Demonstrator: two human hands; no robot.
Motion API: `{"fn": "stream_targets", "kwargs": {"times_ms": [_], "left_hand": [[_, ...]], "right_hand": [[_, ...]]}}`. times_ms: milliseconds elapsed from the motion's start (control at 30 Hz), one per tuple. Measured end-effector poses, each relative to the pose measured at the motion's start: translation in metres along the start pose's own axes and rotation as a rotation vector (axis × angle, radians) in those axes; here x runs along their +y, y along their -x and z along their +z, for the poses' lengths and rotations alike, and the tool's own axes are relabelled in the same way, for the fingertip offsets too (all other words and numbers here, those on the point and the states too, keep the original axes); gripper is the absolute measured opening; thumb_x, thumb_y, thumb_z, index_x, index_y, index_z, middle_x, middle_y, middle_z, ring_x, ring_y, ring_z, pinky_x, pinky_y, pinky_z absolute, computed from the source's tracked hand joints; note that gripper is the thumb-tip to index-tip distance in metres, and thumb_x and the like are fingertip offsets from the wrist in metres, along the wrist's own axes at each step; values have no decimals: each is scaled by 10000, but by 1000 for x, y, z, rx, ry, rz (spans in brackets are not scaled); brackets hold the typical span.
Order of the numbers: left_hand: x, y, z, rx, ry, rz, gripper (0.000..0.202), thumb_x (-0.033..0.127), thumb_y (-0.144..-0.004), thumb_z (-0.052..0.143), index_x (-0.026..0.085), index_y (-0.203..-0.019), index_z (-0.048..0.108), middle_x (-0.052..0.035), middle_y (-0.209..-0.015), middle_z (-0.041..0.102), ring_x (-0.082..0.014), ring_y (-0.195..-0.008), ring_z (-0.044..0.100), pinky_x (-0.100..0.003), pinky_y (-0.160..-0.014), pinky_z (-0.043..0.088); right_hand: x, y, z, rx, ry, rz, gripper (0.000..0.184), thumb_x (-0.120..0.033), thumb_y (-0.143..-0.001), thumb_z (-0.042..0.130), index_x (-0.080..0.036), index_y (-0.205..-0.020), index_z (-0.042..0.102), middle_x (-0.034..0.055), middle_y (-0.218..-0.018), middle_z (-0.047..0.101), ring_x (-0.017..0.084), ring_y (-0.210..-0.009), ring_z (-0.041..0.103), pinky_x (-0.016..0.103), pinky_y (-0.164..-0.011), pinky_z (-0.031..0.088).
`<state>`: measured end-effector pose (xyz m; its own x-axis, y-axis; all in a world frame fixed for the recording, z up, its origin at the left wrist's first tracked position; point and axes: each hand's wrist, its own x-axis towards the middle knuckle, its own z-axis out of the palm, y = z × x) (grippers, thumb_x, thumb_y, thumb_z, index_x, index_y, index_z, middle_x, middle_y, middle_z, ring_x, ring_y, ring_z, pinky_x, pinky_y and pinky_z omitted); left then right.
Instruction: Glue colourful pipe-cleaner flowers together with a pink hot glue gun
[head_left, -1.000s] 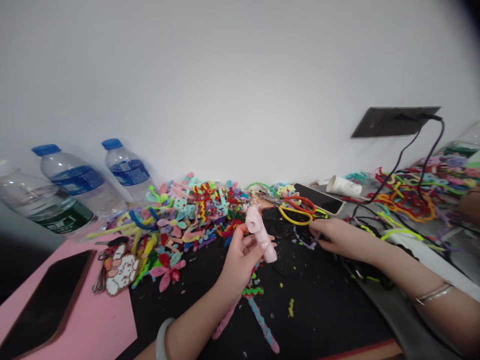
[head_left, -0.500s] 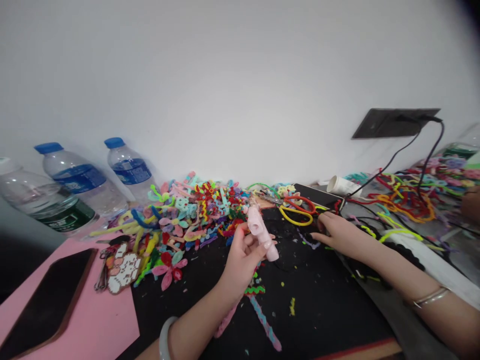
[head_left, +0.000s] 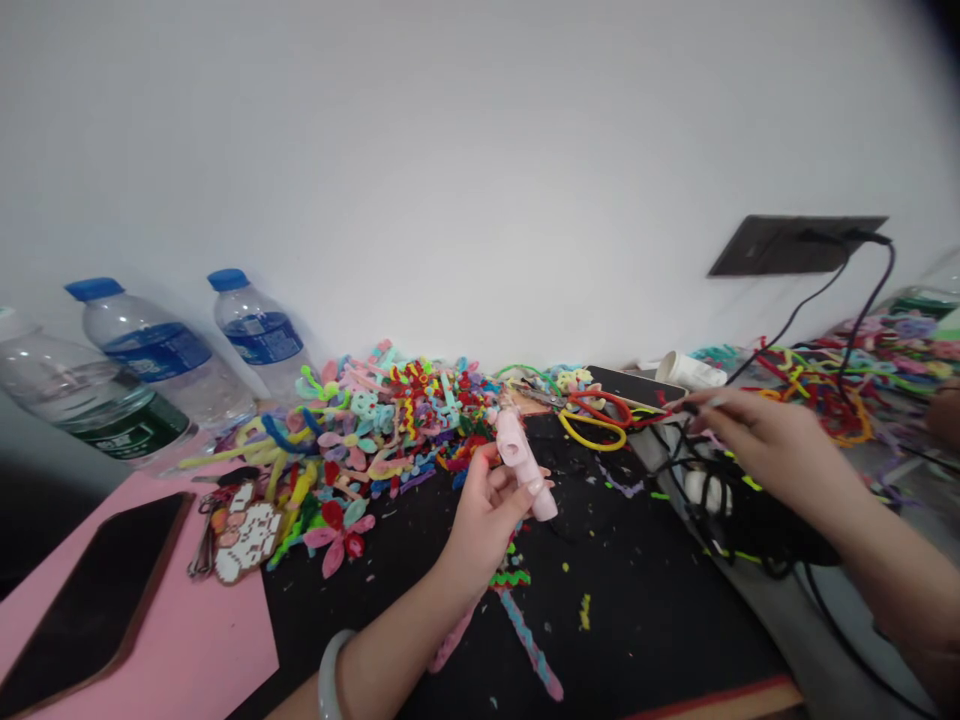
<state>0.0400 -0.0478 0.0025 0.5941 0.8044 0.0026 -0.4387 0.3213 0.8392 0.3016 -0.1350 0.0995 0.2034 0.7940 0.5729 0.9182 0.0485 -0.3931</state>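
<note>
My left hand (head_left: 491,500) is closed around a pink glue gun (head_left: 521,460), held tilted above the black work surface (head_left: 637,590). Fluffy pipe-cleaner pieces, among them a blue-and-pink twisted strip (head_left: 529,640), lie under and below this hand. My right hand (head_left: 757,440) is off to the right, its fingertips pinched on a black cord (head_left: 686,430) above a tangle of dark cables. Just left of these fingers are scissors with red and yellow handles (head_left: 592,430) and a dark phone (head_left: 634,388).
A heap of colourful pipe-cleaner shapes (head_left: 405,410) lies against the wall. Several bottles (head_left: 262,335) stand at left, near a phone (head_left: 97,590) on pink paper (head_left: 202,640). A paper cup (head_left: 690,370) lies at right, below a wall socket (head_left: 795,245) with plugged-in cords. Part of another person's hand shows far right.
My right hand has moved right and slightly up from beside the scissors, now pinching a black cord. The cables beneath have shifted into view. My left hand and the glue gun stay nearly still.
</note>
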Motion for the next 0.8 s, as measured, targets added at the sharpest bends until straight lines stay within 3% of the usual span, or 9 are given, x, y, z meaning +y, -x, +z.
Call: {"fn": "stream_targets", "kwargs": {"times_ms": [67,133,267,433,567,600,700,800], "left_hand": [[0,0,1,8,-3,-2,468,241,-751,658,229,-1129,383,-61,-977,661,-184,-884,641,-313,-733,504],[1,0,2,23,-5,-11,464,241,-748,660,223,-1121,385,-67,-975,664,-182,-872,641,-305,-713,504],[1,0,2,43,6,-22,469,216,-726,682,206,-1097,395,-86,-993,666,-184,-887,634,-302,-715,503],[1,0,1,59,40,-27,511,183,-687,710,198,-1097,405,-107,-1040,661,-192,-889,641,-317,-744,500],[2,-1,1,89,49,-40,534,170,-655,729,190,-1087,416,-103,-1032,671,-186,-896,640,-307,-768,490],[2,-1,1,96,48,-45,529,169,-650,732,186,-1079,422,-104,-1029,673,-186,-899,639,-305,-771,488],[1,-2,1,103,47,-60,503,175,-648,731,175,-1057,438,-109,-1032,673,-182,-892,637,-305,-769,487],[1,-3,1,97,55,-56,494,171,-638,737,177,-1034,442,-102,-1027,675,-170,-863,638,-302,-759,490]], "right_hand": [[-18,-5,-7,162,45,115,232,-358,-875,477,-223,-781,641,26,-640,637,158,-526,566,272,-465,402],[-35,-10,-11,367,-77,213,223,-370,-888,464,-223,-782,594,33,-719,638,153,-526,548,295,-484,418],[-59,-21,0,450,-416,163,131,-360,-878,487,-261,-837,562,19,-760,632,146,-498,532,309,-454,395],[-63,-31,44,245,-557,151,89,-314,-888,467,-239,-907,511,22,-751,652,124,-518,559,278,-494,453],[-56,-30,82,-266,-300,105,65,-218,-835,492,-194,-826,552,6,-635,635,142,-563,589,279,-573,468],[-53,-29,89,-335,-246,83,96,-204,-835,477,-190,-797,564,5,-628,630,146,-581,590,283,-591,462],[-47,-25,101,-352,-172,26,159,-209,-838,456,-179,-764,593,16,-649,617,158,-619,578,293,-613,454],[-43,-20,100,-154,-226,8,127,-238,-812,525,-173,-752,616,44,-785,640,182,-747,595,309,-682,467]]}}
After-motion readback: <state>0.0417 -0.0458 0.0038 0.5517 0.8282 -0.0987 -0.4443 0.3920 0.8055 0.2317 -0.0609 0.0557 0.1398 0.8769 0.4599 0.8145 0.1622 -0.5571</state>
